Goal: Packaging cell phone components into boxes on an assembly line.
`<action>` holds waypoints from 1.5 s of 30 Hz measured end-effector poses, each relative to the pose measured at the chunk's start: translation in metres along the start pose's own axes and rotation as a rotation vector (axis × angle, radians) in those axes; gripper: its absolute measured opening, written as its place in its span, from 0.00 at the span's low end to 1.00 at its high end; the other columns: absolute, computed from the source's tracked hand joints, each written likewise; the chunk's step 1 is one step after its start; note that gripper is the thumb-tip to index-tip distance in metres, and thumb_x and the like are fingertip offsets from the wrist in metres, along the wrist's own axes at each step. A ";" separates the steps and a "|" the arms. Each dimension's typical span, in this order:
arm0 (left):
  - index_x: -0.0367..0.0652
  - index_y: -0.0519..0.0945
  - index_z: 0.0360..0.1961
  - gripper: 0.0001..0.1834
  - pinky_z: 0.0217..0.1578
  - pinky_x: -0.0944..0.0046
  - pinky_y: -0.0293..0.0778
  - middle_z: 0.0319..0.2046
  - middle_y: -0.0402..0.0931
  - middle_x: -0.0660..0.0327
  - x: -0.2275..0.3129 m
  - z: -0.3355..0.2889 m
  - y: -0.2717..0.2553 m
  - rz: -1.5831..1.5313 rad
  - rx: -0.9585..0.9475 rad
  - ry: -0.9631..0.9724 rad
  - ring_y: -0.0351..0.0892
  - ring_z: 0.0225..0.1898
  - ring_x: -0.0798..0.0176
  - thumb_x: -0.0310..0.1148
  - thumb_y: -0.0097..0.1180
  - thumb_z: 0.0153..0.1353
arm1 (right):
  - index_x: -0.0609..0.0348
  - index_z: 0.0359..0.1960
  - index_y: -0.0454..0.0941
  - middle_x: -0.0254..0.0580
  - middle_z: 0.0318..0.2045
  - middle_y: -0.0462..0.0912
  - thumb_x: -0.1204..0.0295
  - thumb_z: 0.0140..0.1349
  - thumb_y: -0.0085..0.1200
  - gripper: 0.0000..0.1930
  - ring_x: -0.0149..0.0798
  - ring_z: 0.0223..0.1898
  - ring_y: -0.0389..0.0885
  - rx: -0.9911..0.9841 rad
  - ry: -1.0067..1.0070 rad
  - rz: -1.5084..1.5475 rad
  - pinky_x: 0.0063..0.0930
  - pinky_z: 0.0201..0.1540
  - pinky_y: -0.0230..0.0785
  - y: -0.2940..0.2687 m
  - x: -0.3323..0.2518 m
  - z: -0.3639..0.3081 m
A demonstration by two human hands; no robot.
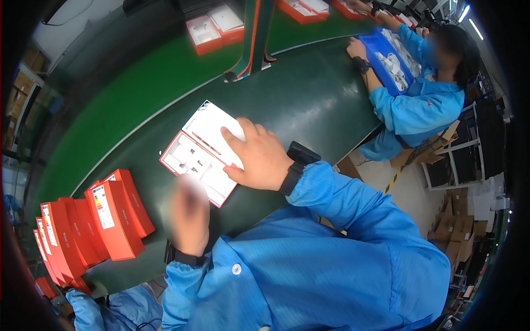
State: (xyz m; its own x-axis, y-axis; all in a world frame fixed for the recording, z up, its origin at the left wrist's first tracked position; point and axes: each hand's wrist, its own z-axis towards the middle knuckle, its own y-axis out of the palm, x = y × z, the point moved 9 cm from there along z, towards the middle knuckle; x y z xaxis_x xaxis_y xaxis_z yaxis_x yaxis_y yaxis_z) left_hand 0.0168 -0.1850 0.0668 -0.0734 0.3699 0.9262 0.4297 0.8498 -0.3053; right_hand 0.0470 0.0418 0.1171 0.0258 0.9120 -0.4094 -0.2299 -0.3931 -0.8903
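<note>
A red-edged box [215,183] lies open on the green work surface, its white insert showing recesses with small dark parts in them. Beside the insert, a white panel or lid [212,122] lies flat along one long side. My right hand [264,157] grips the near end of this lid, thumb on one edge and fingers across the other. My left hand [189,218] is at the near left corner of the box. Its fingers are blurred, so what they touch or hold cannot be made out. Dark bands circle both wrists.
Several red boxes [118,220] with labels stand in a row at the left. A green post [255,44] rises at the far side. Open boxes [215,34] sit beyond it. At right, a co-worker's hand [357,48] is at a blue bin [381,60] of white parts.
</note>
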 end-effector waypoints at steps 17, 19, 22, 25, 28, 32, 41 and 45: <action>0.35 0.80 0.56 0.25 0.60 0.42 0.69 0.55 0.77 0.44 0.000 -0.066 -0.081 0.908 0.437 0.428 0.75 0.56 0.40 0.36 0.62 0.59 | 0.54 0.73 0.68 0.58 0.61 0.72 0.52 0.60 0.62 0.40 0.60 0.61 0.75 -0.038 0.193 0.025 0.52 0.61 0.71 0.031 0.009 0.270; 0.36 0.83 0.54 0.22 0.55 0.45 0.74 0.52 0.80 0.45 0.010 -0.072 -0.081 0.971 0.465 0.499 0.78 0.52 0.43 0.37 0.62 0.62 | 0.54 0.73 0.69 0.57 0.61 0.72 0.52 0.60 0.62 0.40 0.59 0.61 0.75 -0.036 0.284 0.031 0.53 0.61 0.71 0.051 0.009 0.302; 0.37 0.84 0.53 0.24 0.55 0.41 0.71 0.52 0.80 0.45 0.001 -0.075 -0.084 0.921 0.496 0.469 0.77 0.51 0.38 0.40 0.64 0.59 | 0.53 0.73 0.69 0.56 0.62 0.72 0.51 0.60 0.62 0.40 0.58 0.62 0.74 0.030 0.358 0.011 0.53 0.60 0.71 0.067 0.019 0.330; 0.38 0.85 0.52 0.23 0.55 0.41 0.71 0.51 0.81 0.46 -0.011 -0.076 -0.088 0.924 0.501 0.450 0.77 0.51 0.39 0.42 0.65 0.59 | 0.54 0.68 0.73 0.54 0.62 0.72 0.52 0.59 0.64 0.37 0.56 0.63 0.74 0.024 0.399 -0.021 0.51 0.60 0.71 0.076 0.032 0.345; 0.39 0.85 0.51 0.23 0.55 0.41 0.71 0.50 0.81 0.47 -0.006 -0.073 -0.090 0.913 0.473 0.440 0.77 0.50 0.39 0.42 0.65 0.59 | 0.53 0.70 0.71 0.54 0.65 0.70 0.47 0.61 0.63 0.38 0.56 0.65 0.72 -0.034 0.432 -0.022 0.52 0.62 0.69 0.076 0.042 0.354; 0.39 0.85 0.51 0.23 0.56 0.41 0.71 0.50 0.81 0.48 -0.008 -0.072 -0.093 0.864 0.428 0.466 0.76 0.51 0.39 0.41 0.66 0.58 | 0.52 0.77 0.63 0.59 0.76 0.60 0.43 0.65 0.58 0.44 0.59 0.75 0.63 -0.012 0.448 0.056 0.56 0.71 0.62 0.065 0.043 0.348; 0.37 0.80 0.46 0.19 0.61 0.41 0.65 0.46 0.79 0.49 -0.032 -0.077 -0.103 0.700 0.387 0.524 0.74 0.52 0.41 0.36 0.61 0.56 | 0.64 0.59 0.77 0.60 0.63 0.72 0.63 0.61 0.63 0.26 0.62 0.64 0.70 0.557 -0.142 0.171 0.55 0.65 0.64 0.032 -0.035 0.237; 0.37 0.81 0.34 0.05 0.45 0.51 0.76 0.33 0.82 0.53 -0.018 -0.071 -0.104 0.526 0.183 0.503 0.81 0.37 0.47 0.26 0.61 0.56 | 0.61 0.58 0.76 0.57 0.60 0.73 0.64 0.58 0.66 0.27 0.60 0.65 0.70 0.307 -0.382 0.281 0.56 0.67 0.63 0.060 -0.082 0.137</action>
State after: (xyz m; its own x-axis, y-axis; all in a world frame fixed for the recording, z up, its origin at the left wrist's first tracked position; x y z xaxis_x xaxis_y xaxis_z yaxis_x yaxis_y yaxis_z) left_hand 0.0371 -0.3064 0.0975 0.5393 0.5654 0.6241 0.1348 0.6736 -0.7267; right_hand -0.1018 -0.0401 0.1246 -0.4182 0.7770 -0.4705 -0.4513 -0.6273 -0.6347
